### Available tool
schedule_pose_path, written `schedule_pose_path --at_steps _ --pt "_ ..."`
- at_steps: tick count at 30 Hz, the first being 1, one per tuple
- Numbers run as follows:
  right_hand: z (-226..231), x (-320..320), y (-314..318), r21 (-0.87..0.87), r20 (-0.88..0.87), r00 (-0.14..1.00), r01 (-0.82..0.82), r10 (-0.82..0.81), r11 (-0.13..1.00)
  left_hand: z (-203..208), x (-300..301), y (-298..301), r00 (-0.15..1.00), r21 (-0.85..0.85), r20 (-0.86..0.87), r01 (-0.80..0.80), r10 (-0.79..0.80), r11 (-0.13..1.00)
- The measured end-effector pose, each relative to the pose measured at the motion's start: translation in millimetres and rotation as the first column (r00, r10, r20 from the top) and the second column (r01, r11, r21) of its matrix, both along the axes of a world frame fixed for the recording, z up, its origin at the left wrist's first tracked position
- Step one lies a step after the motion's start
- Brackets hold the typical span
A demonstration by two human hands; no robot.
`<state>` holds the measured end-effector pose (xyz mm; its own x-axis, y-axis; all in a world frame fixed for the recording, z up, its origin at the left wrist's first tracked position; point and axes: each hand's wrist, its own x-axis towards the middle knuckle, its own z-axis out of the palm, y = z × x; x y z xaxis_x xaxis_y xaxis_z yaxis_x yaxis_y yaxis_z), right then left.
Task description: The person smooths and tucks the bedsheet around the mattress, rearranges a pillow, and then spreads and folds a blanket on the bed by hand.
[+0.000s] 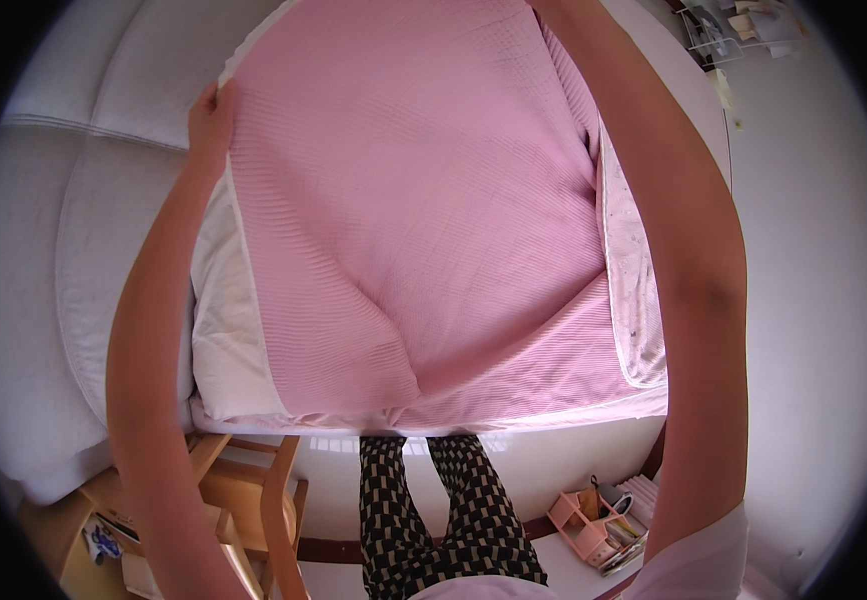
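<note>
A pink ribbed blanket (423, 150) with a white edge is spread in front of me, raised toward the far side and creased at its near end. My left hand (212, 122) is closed on its left edge, fingers curled round the white border. Far up on the right, my right forearm (633, 110) reaches over the blanket; the hand lies beyond the top edge of the picture. Beneath the blanket is a bed with a white sheet (228, 330) showing on the left. A pale patterned underside (638, 300) shows along the blanket's right edge.
A grey padded headboard or sofa back (33, 240) borders the bed's left. At lower left stands a wooden chair (253, 490). A pink organizer box (593, 530) with books sits on the floor at lower right. A wire rack (718, 35) stands at far right.
</note>
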<state>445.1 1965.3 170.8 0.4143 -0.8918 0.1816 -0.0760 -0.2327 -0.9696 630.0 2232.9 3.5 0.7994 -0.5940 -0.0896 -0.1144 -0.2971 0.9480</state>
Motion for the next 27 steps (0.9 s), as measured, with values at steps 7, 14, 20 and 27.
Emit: schedule_pose_path --at_steps 7,14,20,27 --pt "-109 -22 37 0.261 0.003 1.0 -0.009 0.008 0.965 -89 -47 97 0.89 0.118 -0.456 0.057 0.003 0.991" --pt "-221 -59 127 0.67 -0.098 0.994 0.028 0.051 0.741 -119 -110 191 0.971 0.008 -0.235 -0.045 0.046 0.999" --pt "-253 -76 224 0.773 -0.209 0.92 -0.052 0.331 0.632 -98 -169 276 0.92 0.302 -0.391 0.09 0.037 0.949" --pt "-322 -144 326 0.537 -0.506 0.63 -0.305 0.589 0.787 -111 -238 370 0.867 0.323 -0.499 0.189 -0.003 0.927"
